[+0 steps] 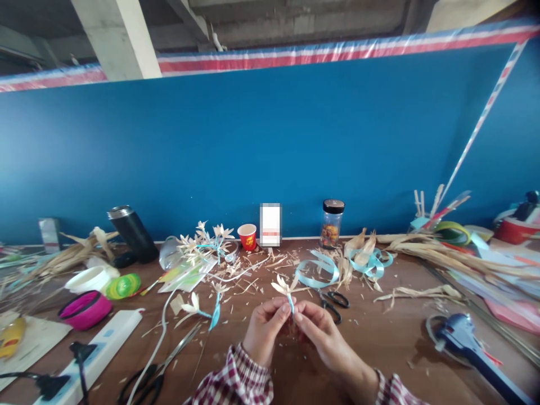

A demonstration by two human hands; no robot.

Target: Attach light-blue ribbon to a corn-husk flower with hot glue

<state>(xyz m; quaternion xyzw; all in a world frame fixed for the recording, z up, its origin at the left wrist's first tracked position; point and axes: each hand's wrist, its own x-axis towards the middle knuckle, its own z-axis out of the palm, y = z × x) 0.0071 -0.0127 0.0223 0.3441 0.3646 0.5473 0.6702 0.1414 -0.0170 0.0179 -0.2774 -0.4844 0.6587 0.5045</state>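
Note:
Between my two hands is a handmade flower, with pale husk-like petals and a stem wrapped in light blue ribbon. My left hand pinches the stem just under the petals. From the other side, the thumb and fingertips of my right hand also close on the stem. The lower end of the stem is mostly hidden by the fingers. Beyond my right hand lie black-handled scissors and a loop of light blue ribbon. To the left of my hands rest finished-looking flowers with blue stems.
Large scissors and a white power strip lie at left. A blue glue gun sits at right. A red paper cup, a lidded jar and a dark bottle stand at the back. Husk scraps litter the table.

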